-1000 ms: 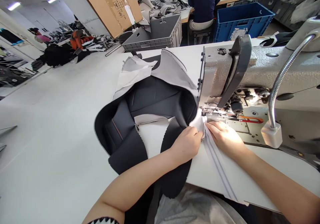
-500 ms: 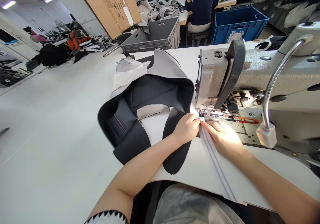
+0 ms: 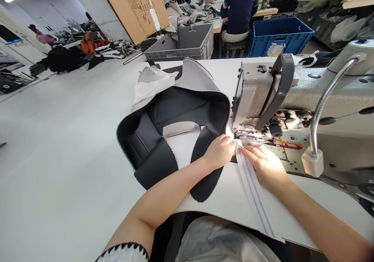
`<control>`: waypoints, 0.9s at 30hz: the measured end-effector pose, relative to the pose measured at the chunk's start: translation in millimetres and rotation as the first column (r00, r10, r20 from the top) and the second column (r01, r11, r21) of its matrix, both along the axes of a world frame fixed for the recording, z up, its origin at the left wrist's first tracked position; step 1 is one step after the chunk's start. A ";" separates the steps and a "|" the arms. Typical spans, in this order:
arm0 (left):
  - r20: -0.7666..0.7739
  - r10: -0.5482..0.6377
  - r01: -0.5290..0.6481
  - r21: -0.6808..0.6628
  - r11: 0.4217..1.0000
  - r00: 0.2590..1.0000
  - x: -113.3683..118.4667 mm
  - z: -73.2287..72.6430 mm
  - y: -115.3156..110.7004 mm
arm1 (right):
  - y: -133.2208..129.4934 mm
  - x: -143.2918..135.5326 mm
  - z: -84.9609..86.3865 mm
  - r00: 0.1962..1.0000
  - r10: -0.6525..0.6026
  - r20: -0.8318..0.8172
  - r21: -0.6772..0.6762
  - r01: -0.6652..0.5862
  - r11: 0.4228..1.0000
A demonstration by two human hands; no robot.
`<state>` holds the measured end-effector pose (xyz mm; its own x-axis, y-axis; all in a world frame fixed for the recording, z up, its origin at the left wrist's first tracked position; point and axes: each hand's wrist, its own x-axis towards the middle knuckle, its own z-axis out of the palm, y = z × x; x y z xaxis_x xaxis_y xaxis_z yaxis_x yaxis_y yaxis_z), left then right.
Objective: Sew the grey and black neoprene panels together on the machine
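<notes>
A sewing machine (image 3: 263, 94) stands at the right, its lit needle area just beyond my hands. My left hand (image 3: 220, 151) is closed, fingers pinched at the edge of the work beside the needle; what they grip is too small to make out. Flat on the white strip's upper end rests my right hand (image 3: 267, 166), its fingers stretched out. The white strip with blue-grey lines (image 3: 255, 197) runs from the needle area down to the table's front edge. Left of the machine lies a curved black cover (image 3: 181, 106) with grey and white panels along its far side.
The white table (image 3: 73, 137) extends left, with dark and orange fabric piles (image 3: 66, 59) at its far end. Behind it are a grey crate (image 3: 187, 43), a cardboard box (image 3: 134, 8), a blue crate (image 3: 280, 36) and a seated person (image 3: 241, 6). A lamp (image 3: 312, 160) hangs at the right.
The view has shifted slightly, so the machine and table sit a little lower and further right. My right fingers now lie slightly farther from my left hand, baring more of the strip's upper end.
</notes>
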<state>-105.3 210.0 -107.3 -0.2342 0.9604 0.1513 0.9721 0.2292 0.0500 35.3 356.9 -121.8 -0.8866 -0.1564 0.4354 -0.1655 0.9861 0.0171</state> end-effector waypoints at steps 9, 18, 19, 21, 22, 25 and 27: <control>-0.001 0.080 -0.080 0.034 0.996 0.997 2.9 -1.1 0.9 | -7.7 7.3 -0.4 0.997 -0.053 0.054 -0.010 0.053 0.999; 0.097 0.072 -0.074 0.017 0.997 0.993 0.7 4.1 3.2 | -10.1 12.6 1.2 0.987 -0.110 0.116 -0.123 0.124 0.985; 0.101 0.072 -0.074 0.013 0.997 0.992 0.7 5.0 3.9 | -9.8 11.9 1.4 0.985 -0.122 0.118 -0.141 0.139 0.980; 0.106 0.088 -0.088 -0.001 0.996 0.991 1.7 7.1 3.1 | -9.2 10.5 1.8 0.983 -0.142 0.116 -0.170 0.161 0.972; 0.108 0.102 -0.102 -0.013 0.995 0.989 3.0 8.2 0.4 | -9.3 10.1 2.0 0.983 -0.149 0.108 -0.178 0.167 0.970; 0.109 0.131 -0.122 -0.078 0.989 0.985 11.9 11.6 -22.1 | -10.1 15.7 2.3 0.985 -0.154 0.079 -0.182 0.166 0.969; 0.103 0.125 -0.111 -0.133 0.985 0.987 21.9 14.0 -47.4 | -8.3 30.2 1.1 0.988 -0.129 0.085 -0.161 0.142 0.977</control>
